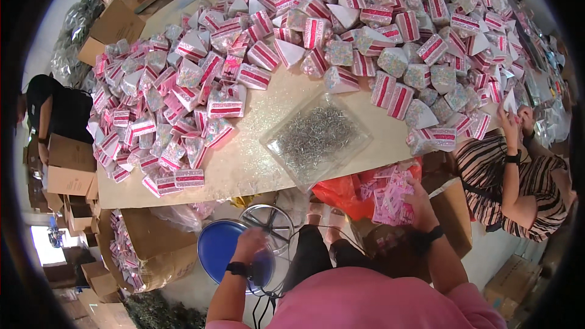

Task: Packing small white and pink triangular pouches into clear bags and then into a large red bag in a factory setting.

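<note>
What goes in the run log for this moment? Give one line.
left hand: on blue stool | right hand: in bag of pink packets | table: tray of metal clips, pink-striped wedge boxes

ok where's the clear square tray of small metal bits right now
In the head view, the clear square tray of small metal bits sits at the near edge of the pale table, right of centre, below the heap of pink-striped wedge boxes.

A pale table [244,164] carries heaped pink-striped boxes [365,30] and a clear tray of clips [315,137].
</note>
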### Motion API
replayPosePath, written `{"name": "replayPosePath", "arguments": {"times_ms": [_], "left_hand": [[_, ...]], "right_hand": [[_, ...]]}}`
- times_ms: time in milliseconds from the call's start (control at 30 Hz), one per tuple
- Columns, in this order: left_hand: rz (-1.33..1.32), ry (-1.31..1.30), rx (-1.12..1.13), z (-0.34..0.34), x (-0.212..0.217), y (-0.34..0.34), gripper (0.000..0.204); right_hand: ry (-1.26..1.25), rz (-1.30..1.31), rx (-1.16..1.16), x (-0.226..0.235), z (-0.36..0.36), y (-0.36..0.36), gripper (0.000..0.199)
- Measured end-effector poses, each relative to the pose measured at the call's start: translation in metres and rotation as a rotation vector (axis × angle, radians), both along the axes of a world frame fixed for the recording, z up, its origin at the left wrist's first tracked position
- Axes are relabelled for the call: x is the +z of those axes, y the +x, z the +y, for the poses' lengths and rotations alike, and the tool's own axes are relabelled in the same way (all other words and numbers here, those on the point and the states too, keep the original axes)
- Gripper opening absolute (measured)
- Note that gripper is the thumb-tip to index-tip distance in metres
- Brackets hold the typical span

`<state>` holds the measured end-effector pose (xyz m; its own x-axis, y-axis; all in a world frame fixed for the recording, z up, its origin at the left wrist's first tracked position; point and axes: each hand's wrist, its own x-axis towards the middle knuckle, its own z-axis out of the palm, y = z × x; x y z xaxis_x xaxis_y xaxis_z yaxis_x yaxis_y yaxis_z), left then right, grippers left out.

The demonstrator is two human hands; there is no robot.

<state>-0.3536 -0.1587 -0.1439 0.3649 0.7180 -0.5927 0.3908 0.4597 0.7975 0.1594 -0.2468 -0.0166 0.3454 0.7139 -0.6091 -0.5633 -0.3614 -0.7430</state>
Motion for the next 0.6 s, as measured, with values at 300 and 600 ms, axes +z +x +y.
{"name": "replayPosePath", "arguments": {"times_ms": [300, 600], "left_hand": [[-0.040, -0.297, 0.160, 0.051, 0.106, 0.116, 0.026], [-0.115, -0.230, 0.114, 0.063, 0.111, 0.135, 0.028]], "right_hand": [[0.096, -0.062, 0.052, 0.060, -0.018, -0.018, 0.049], [0.289, 0.031, 0.046, 0.103, -0.004, -0.024, 0.050]]}}
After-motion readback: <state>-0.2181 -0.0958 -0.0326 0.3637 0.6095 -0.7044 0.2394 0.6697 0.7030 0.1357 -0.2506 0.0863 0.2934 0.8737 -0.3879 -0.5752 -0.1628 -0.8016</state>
